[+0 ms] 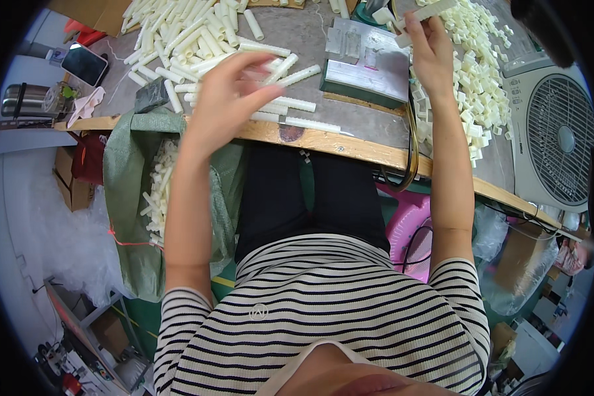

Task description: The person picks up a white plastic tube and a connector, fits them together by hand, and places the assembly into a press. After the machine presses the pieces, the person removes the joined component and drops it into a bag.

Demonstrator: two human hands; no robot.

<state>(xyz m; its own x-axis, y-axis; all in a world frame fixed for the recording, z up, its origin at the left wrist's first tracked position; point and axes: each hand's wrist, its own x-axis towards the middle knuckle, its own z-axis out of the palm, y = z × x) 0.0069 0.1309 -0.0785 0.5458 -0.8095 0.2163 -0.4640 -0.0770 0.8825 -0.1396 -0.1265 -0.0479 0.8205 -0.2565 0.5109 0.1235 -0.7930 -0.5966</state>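
Note:
At the upper right, my right hand (431, 56) is closed on a white plastic strip (435, 9), pinched between thumb and fingers, above a small machine. Small white pieces lie around the strip, partly hidden by my fingers. Low beside that hand is a metal block fixture (368, 68) with a silver top and green base. My left hand (231, 96), slightly blurred, hovers over the near edge of a heap of white plastic tubes (198, 36). Its thumb and fingers are apart, and I see nothing held in them. Single tubes (313, 125) lie along the table's front edge.
A large pile of small white pieces (472, 86) spreads right of the fixture, beside a grey box fan (561, 135). Left are a phone (84, 64), a steel cup (26, 100) and a dark block (151, 96). A green sack (132, 218) hangs at the wooden table edge (356, 146).

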